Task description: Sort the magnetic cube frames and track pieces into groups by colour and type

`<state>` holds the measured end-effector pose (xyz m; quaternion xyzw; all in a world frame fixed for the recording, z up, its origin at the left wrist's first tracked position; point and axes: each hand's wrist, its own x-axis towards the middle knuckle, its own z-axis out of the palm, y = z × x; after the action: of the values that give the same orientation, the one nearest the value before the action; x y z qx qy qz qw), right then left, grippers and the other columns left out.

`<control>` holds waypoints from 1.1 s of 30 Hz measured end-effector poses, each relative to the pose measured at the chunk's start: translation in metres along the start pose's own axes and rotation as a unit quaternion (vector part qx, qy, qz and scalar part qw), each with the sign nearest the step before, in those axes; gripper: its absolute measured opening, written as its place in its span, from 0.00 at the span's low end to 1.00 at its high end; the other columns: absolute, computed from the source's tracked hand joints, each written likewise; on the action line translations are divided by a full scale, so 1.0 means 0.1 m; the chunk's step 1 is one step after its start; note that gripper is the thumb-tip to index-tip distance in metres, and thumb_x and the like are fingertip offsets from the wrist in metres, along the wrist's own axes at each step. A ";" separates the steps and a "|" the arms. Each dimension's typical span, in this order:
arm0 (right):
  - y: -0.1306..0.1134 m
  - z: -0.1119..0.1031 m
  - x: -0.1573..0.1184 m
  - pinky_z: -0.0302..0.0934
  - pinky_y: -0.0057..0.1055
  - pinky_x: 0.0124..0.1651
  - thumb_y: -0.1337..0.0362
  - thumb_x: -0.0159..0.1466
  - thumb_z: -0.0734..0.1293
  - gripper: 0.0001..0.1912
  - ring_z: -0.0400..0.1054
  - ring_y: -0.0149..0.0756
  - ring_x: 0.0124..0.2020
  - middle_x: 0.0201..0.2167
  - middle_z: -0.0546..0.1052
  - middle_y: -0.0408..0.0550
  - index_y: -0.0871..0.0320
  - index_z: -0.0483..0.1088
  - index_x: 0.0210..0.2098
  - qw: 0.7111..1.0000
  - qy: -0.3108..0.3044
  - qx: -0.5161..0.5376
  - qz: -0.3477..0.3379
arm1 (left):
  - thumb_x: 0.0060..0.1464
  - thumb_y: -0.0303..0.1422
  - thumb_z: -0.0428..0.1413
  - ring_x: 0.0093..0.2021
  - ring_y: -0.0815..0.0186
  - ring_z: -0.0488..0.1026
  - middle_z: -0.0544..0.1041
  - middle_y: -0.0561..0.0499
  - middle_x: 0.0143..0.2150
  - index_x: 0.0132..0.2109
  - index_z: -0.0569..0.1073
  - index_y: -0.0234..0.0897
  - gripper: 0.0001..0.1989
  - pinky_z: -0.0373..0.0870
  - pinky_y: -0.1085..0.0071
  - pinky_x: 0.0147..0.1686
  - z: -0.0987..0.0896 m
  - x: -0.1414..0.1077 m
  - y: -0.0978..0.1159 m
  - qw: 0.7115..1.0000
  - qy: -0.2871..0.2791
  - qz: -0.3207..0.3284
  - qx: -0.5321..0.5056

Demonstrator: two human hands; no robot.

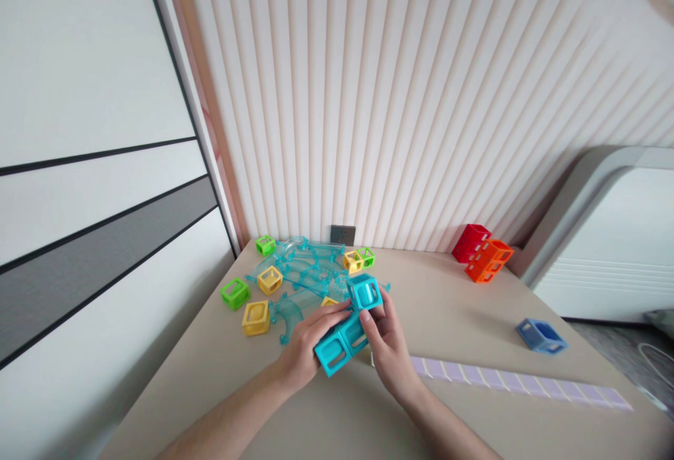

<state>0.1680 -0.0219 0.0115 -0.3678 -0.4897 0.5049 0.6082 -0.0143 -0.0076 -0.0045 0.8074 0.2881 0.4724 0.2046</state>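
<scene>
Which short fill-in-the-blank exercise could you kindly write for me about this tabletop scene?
1. With the left hand and right hand both on the turquoise blocks, the purple strip lies nearer the ____ hand.
2. What stands closest to the orange blocks is coloured ____.
3. Green blocks visible on the table number ____.

Missing words: right; red; three.

Track pieces (308, 261) spread over the back-left part of the tabletop (447, 421), with cube blocks (256, 318) around them and toward the left edge. Joined blocks (343, 342) sit between the left hand (302, 349) and right hand (390, 349). Two block stacks (489, 260) occupy the back-right corner; before them, near the right edge, lies a single block (542, 337), behind a segmented strip (508, 379).
</scene>
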 end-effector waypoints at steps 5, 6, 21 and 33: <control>0.00 0.00 0.02 0.70 0.35 0.48 0.50 0.65 0.71 0.29 0.76 0.42 0.45 0.48 0.81 0.50 0.50 0.62 0.61 1.000 0.021 0.002 -0.006 | 0.61 0.24 0.58 0.58 0.59 0.75 0.77 0.44 0.58 0.61 0.71 0.43 0.22 0.74 0.64 0.57 -0.01 0.03 0.03 0.999 0.031 -0.005 0.009; 0.01 -0.01 0.03 0.70 0.35 0.48 0.50 0.65 0.71 0.29 0.76 0.41 0.44 0.48 0.81 0.50 0.50 0.62 0.61 1.000 0.027 0.002 -0.008 | 0.59 0.23 0.58 0.58 0.59 0.75 0.77 0.44 0.57 0.60 0.71 0.42 0.23 0.74 0.64 0.57 -0.01 0.03 0.03 0.999 0.038 -0.005 0.010; -0.07 -0.05 0.09 0.70 0.33 0.40 0.49 0.64 0.71 0.28 0.76 0.42 0.41 0.45 0.82 0.51 0.53 0.64 0.58 0.999 0.031 -0.010 -0.010 | 0.59 0.23 0.59 0.47 0.61 0.81 0.82 0.45 0.46 0.51 0.78 0.41 0.14 0.79 0.67 0.47 -0.07 0.10 -0.01 0.997 0.068 0.030 -0.017; -0.10 -0.05 0.11 0.71 0.40 0.50 0.50 0.64 0.71 0.28 0.76 0.47 0.48 0.50 0.80 0.54 0.53 0.65 0.59 1.000 0.003 0.001 -0.009 | 0.60 0.25 0.59 0.46 0.61 0.81 0.83 0.44 0.46 0.49 0.80 0.41 0.12 0.79 0.66 0.47 -0.11 0.12 0.01 0.997 0.058 -0.010 -0.046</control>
<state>0.1753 -0.0135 0.0225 -0.3645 -0.4906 0.4991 0.6143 -0.0189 0.0005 0.0086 0.7655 0.2852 0.5293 0.2291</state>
